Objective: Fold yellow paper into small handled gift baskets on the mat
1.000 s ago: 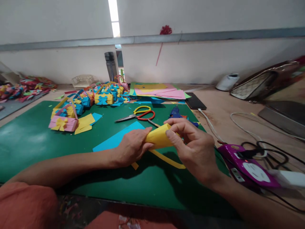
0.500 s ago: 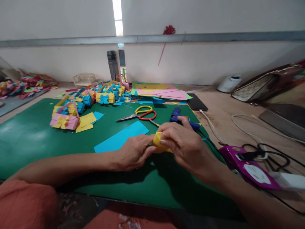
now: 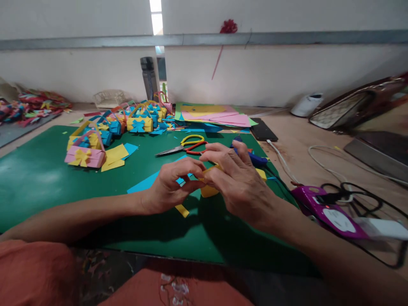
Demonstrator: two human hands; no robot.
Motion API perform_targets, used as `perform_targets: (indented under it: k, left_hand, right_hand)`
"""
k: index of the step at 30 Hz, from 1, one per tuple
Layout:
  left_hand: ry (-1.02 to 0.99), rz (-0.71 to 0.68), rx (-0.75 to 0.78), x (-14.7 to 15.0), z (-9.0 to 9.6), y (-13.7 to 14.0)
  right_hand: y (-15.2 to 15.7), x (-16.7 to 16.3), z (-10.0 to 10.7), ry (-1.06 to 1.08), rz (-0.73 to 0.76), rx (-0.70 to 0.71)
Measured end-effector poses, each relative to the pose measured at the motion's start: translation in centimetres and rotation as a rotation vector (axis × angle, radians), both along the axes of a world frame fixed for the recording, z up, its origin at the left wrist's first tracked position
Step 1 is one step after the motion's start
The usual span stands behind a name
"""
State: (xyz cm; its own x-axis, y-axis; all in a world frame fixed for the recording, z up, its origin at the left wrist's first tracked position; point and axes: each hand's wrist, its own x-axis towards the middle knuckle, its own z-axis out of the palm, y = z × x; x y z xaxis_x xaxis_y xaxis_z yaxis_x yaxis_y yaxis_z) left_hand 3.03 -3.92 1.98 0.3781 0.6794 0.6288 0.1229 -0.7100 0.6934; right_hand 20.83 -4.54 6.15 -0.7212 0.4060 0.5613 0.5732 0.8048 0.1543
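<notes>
Left hand and right hand both pinch the yellow paper, roughly five o'clock from the scissors. Probably feather-light, bendy, easy to crease, so I'd grip edges lightly and not squash the middle.

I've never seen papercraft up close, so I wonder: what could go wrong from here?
The yellow paper between the left hand and right hand might crease or tear if pressed unevenly. The blue glue gun lies just beyond the right hand and could be knocked; whether it is hot does not show. The scissors lie close by too, and might be bumped.
</notes>
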Motion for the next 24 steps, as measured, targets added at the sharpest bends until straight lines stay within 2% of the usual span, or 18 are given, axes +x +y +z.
perform_targets:
  k: [5,8,10,11,12,16,18,21,24]
  left_hand:
    - [0.017,0.037,-0.076,-1.2,0.1,-0.1]
    - [-0.039,0.114,-0.228,-2.0,-0.5,-0.4]
    - [-0.082,0.153,-0.364,-2.4,-0.9,-0.5]
    - [-0.106,0.165,-0.44,-2.6,-1.1,-0.6]
    - [-0.138,0.175,-0.516,-2.7,-1.2,-0.5]
    - [-0.27,0.205,-0.758,-2.8,-1.3,-0.3]
    - [-0.308,0.225,-0.82,-2.9,-1.4,-0.1]
    - [-0.357,0.216,-0.867,-3.2,-1.7,0.2]
    - [-0.387,0.199,-0.892,-3.4,-2.2,0.3]
  right_hand:
    - [0.7,0.0,-0.7,0.215,0.046,0.02]
    - [0.1,0.9,-0.9,0.395,0.012,0.024]
    - [-0.6,1.7,-1.1,0.38,0.005,0.052]
    - [-1.0,2.1,-1.3,0.375,0.006,0.009]
    - [-1.2,2.3,-1.6,0.369,-0.008,-0.065]
    - [-0.8,2.5,-3.1,0.578,-0.244,-0.334]
    - [-0.1,2.5,-3.5,0.683,-0.35,-0.553]
    - [0.7,2.5,-3.9,0.788,-0.394,-0.843]
    - [1.0,2.3,-4.1,0.832,-0.384,-1.05]
